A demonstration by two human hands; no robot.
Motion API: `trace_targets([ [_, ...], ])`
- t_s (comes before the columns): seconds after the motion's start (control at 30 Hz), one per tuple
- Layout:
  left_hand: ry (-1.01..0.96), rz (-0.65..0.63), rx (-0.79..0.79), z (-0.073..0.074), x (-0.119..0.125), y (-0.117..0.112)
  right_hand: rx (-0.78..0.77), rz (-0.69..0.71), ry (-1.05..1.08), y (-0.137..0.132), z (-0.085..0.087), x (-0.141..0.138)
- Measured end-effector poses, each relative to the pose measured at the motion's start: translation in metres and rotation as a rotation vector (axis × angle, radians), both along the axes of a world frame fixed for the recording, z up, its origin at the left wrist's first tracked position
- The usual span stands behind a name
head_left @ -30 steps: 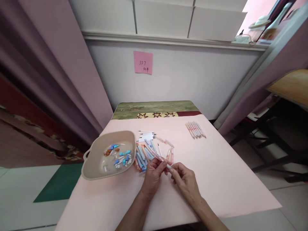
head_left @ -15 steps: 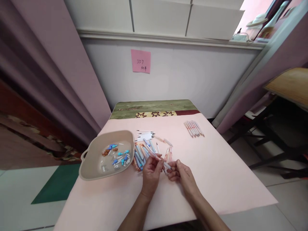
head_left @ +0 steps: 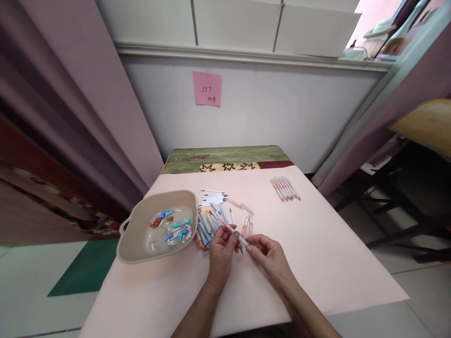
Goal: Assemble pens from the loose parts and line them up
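Observation:
Between my two hands is a slim pen (head_left: 242,241) with a patterned barrel and a pale lower end. My left hand (head_left: 222,246) is closed around its patterned upper part. The fingertips of my right hand (head_left: 265,251) pinch the pale end. Just beyond my left hand lies a loose pile of blue and orange pen barrels (head_left: 207,224). White refills with dark tips (head_left: 214,198) are stacked behind that pile. A few patterned barrel parts (head_left: 247,225) lie on the table past my right hand.
A beige basin (head_left: 137,234) on the left holds small blue, brown, white and clear parts. A row of pens (head_left: 285,188) lies at the back right of the pink-covered table (head_left: 334,263). A pink note (head_left: 207,89) is stuck on the wall behind.
My right hand has shifted its grip on the pale end of the pen, its fingers now turned over it. My left hand has stayed nearly in place.

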State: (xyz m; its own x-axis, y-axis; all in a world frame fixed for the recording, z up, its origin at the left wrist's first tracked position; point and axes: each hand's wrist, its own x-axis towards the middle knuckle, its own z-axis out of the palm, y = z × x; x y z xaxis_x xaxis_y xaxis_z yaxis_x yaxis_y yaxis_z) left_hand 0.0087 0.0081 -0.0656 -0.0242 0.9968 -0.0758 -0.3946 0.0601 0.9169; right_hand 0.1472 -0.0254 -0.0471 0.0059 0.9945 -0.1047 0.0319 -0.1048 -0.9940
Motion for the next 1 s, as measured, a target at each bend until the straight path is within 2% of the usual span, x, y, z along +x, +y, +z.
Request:
trace_targets([
  [0.23, 0.015, -0.005, -0.017, 0.0, 0.002, 0.001, 0.184, -0.056, -0.48, -0.005, 0.008, -0.005],
  [0.33, 0.075, -0.003, -0.016, 0.0, 0.002, 0.002, 0.183, -0.083, -0.548, -0.006, 0.006, -0.005],
  [0.4, 0.16, 0.012, 0.001, 0.001, 0.001, 0.001, 0.173, -0.112, -0.551, 0.0, 0.005, 0.005],
  [0.5, 0.333, 0.064, 0.078, 0.0, -0.002, -0.003, 0.156, -0.248, -0.61, 0.023, 0.005, 0.037],
  [0.6, 0.536, 0.084, 0.216, -0.003, -0.003, -0.006, 0.056, -0.47, -0.866, 0.064, 0.008, 0.078],
  [0.67, 0.66, 0.062, 0.332, -0.004, -0.003, -0.008, -0.037, -0.535, -1.053, 0.094, 0.008, 0.099],
  [0.7, 0.713, 0.047, 0.392, -0.004, -0.002, -0.009, -0.056, -0.541, -1.075, 0.106, 0.007, 0.106],
  [0.83, 0.842, 0.019, 0.572, -0.007, -0.002, -0.009, -0.11, -0.535, -1.119, 0.141, -0.006, 0.116],
  [1.0, 0.886, 0.046, 0.609, -0.011, -0.002, -0.007, -0.112, -0.556, -1.163, 0.151, -0.024, 0.114],
])
